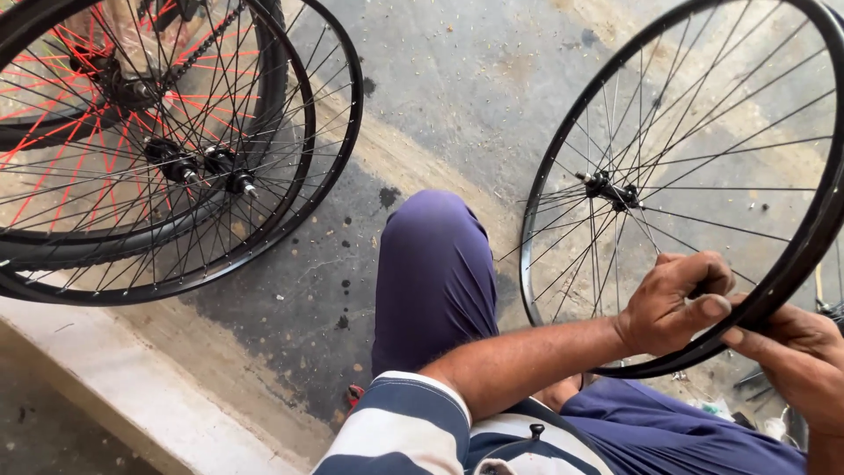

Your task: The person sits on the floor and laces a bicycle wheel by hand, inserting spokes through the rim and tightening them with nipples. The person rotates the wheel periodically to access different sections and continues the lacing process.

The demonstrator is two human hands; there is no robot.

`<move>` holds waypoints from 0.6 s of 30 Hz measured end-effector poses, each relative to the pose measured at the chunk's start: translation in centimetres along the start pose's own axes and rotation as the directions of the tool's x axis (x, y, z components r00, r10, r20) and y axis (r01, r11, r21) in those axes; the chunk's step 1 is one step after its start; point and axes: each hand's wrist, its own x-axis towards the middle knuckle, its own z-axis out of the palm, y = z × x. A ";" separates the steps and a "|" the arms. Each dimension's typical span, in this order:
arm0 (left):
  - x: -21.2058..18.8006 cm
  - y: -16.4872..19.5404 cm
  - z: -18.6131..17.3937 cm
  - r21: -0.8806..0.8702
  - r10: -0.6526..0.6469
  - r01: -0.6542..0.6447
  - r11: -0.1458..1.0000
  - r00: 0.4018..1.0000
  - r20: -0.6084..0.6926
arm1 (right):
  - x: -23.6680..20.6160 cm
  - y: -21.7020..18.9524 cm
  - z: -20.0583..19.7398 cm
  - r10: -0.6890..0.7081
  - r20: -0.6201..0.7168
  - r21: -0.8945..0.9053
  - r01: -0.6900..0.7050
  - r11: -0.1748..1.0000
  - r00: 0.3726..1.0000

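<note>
A black bicycle wheel rim point(563, 149) with thin steel spokes and a hub point(613, 191) stands upright in front of me at the right. My left hand point(673, 303) reaches across my lap and is closed around the rim's lower edge, thumb lying along the outside. My right hand point(789, 352) comes in from the right edge and grips the same stretch of rim just beside the left thumb. Whether a small tool sits between the fingers I cannot tell. My knee in purple trousers point(431, 264) is raised to the left of the wheel.
Stacked black wheels point(338, 141) lean at the upper left, one with red spokes point(53, 114) and a tyre. They rest on stained concrete floor point(457, 79). A pale raised kerb point(132, 378) runs along the lower left. Small parts lie at the lower right.
</note>
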 end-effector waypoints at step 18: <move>20.5 -17.8 -22.4 0.580 -0.081 0.637 0.509 0.706 -0.704 | -5.9 8.4 3.6 0.345 -0.212 0.125 -0.325 0.937 0.914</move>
